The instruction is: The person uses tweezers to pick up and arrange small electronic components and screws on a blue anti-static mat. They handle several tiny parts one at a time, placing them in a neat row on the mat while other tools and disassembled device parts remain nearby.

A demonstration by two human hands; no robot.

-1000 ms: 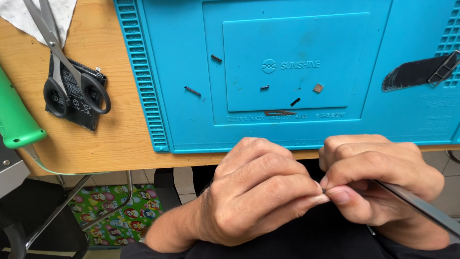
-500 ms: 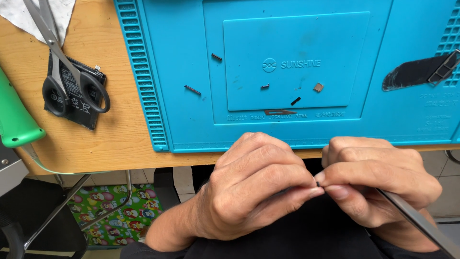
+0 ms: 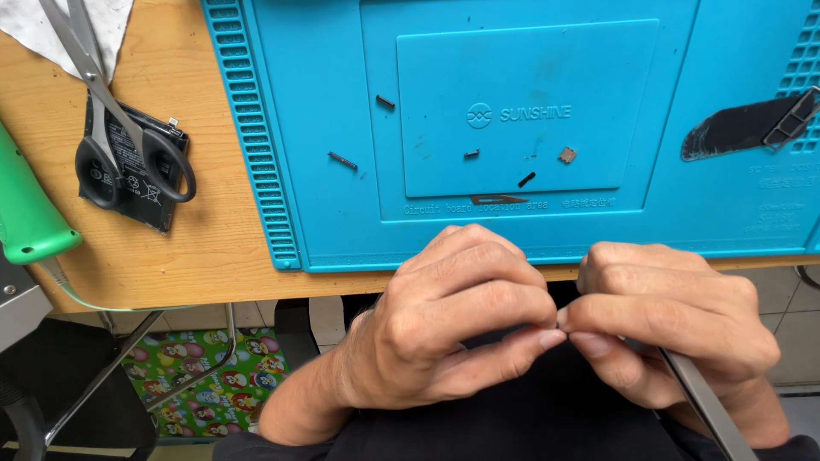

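Barely visible, a tiny part sits pinched between the fingertips of the left hand and the right hand, just below the front edge of the desk. Both hands are closed, fingers pressed together on it; the right hand also grips thin metal tweezers. Judging by its size, the part is very light and easy to drop, best held by its edges with light pressure.
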